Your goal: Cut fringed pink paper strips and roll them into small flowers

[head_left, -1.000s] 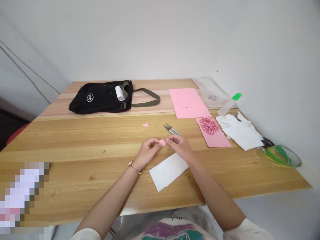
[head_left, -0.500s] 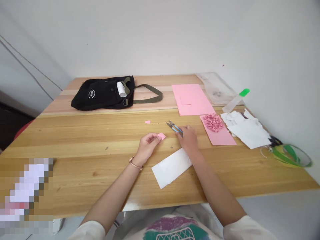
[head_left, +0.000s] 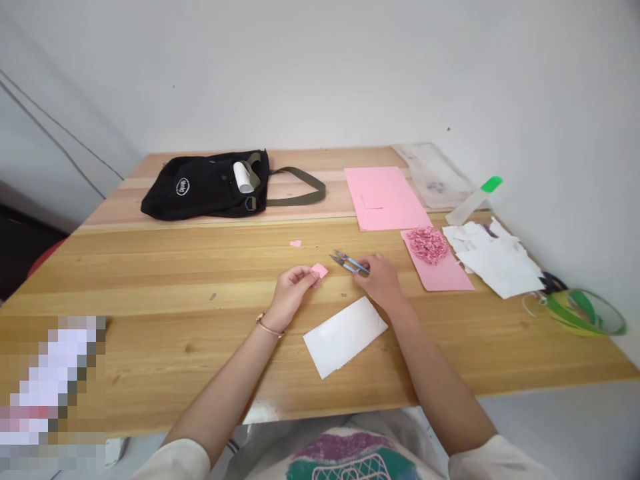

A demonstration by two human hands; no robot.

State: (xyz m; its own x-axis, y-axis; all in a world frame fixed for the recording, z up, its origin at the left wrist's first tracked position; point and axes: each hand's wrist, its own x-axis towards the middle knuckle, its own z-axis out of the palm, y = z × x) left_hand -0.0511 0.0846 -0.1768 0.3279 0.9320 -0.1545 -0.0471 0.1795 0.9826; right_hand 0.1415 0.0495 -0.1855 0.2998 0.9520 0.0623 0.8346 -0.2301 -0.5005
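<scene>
A small pink paper piece (head_left: pixel 320 270) is pinched between the thumb and fingers of my left hand (head_left: pixel 294 290). My right hand (head_left: pixel 381 280) has its fingers on the blue handles of small thread snips (head_left: pixel 353 264), whose blades are apart and point left toward the paper piece. Another small pink scrap (head_left: pixel 295 243) lies on the table beyond my left hand. Between my forearms rests a folded white paper (head_left: pixel 345 337) with one jagged edge.
Pink sheets (head_left: pixel 390 200) lie at the back. Pink shreds (head_left: pixel 429 245) sit on a pink card (head_left: pixel 445 271). White papers (head_left: pixel 500 263), a green-capped glue bottle (head_left: pixel 473 203) and a green-yellow tape roll (head_left: pixel 583 312) are at the right. A black bag (head_left: pixel 200 187) lies back left.
My right hand has shifted slightly right, uncovering the white paper's upper corner. The snips now lie at a flatter angle. My left hand has moved slightly left with the pink piece.
</scene>
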